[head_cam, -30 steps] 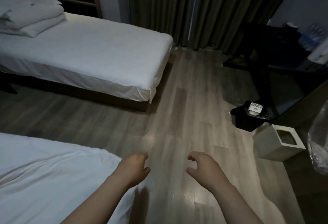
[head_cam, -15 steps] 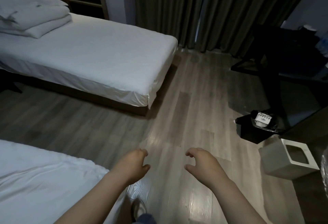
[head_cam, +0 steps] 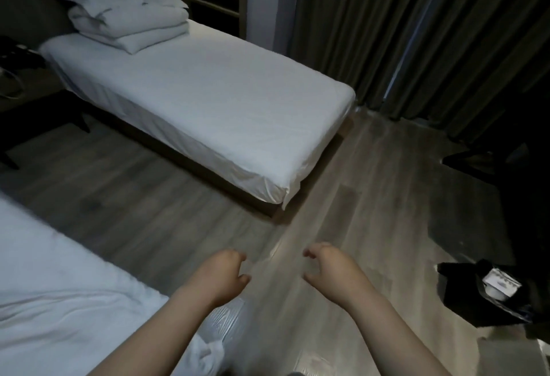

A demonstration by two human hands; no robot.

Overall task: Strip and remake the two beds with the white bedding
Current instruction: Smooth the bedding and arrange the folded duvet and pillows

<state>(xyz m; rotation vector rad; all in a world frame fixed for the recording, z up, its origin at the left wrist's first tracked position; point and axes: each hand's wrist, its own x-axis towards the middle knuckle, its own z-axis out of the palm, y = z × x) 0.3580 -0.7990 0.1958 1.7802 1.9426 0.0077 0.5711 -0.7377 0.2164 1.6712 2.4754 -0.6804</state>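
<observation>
Dim room. Grey wood-plank floor (head_cam: 357, 227), dark pleated curtains (head_cam: 372, 33) at back. White far bed (head_cam: 208, 108): sheet smooth, tight; folded bedding (head_cam: 128, 21) stacked at head end, soft, puffy. White near bed (head_cam: 59, 301) bottom left, sheet creased. L hand (head_cam: 221, 277) & R hand (head_cam: 333, 271) out front over floor, apart, backs up, fingers loosely curled, holding nothing. Black bag (head_cam: 491, 295) on floor, right.

Dim room, soft blur, edges perhaps bowed.
</observation>
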